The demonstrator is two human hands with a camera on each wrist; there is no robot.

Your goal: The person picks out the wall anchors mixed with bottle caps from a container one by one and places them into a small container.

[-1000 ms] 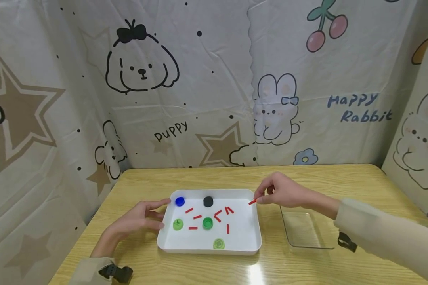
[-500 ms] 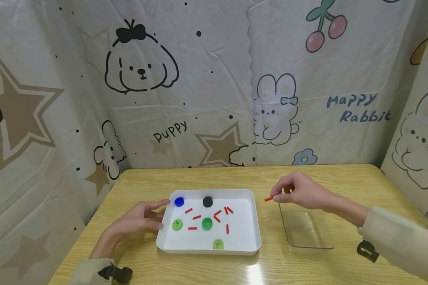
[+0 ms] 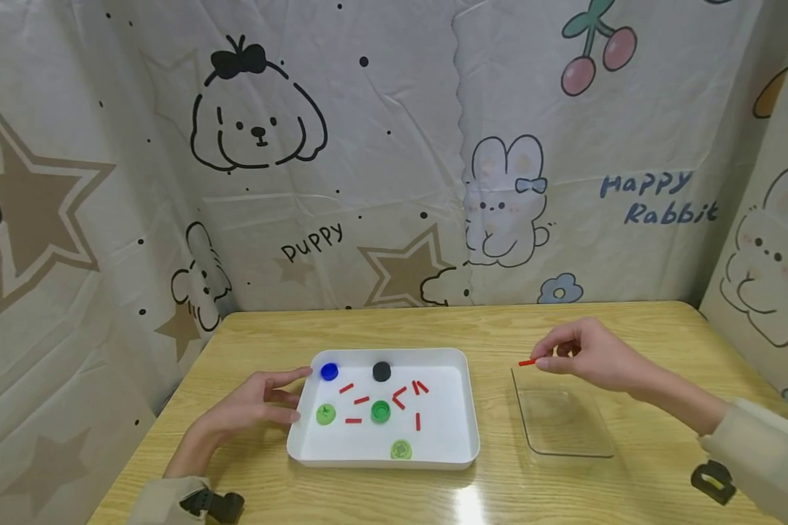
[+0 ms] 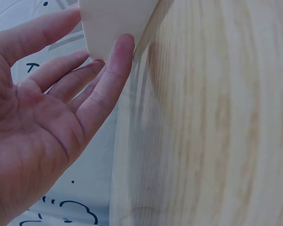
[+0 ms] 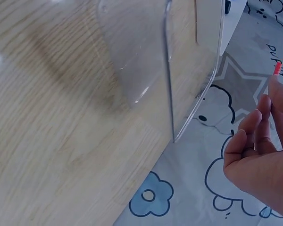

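A white tray (image 3: 448, 415) sits on the table with its left end beside my left hand (image 3: 259, 402). In the left wrist view, the loosely extended fingers (image 4: 114, 70) touch the tray's outer wall. My right hand (image 3: 584, 359) pinches a short red stick (image 3: 526, 362) between thumb and fingertips, above the far side of a clear box (image 3: 568, 456). The stick (image 5: 277, 68) also shows in the right wrist view. In the tray lie several more red sticks (image 3: 418, 421), with a blue cap (image 3: 329, 372), a black cap (image 3: 381, 372) and a green cap (image 3: 381, 412).
Two light green round pieces (image 3: 325, 414) also lie in the tray, one at the left and one near its front wall. The wooden table (image 3: 368, 499) ends at a printed curtain (image 3: 394, 146). The clear box stands to the right of the tray.
My right hand has moved right with the red stick, from the tray's right edge to the clear box. The left hand stays at the tray.
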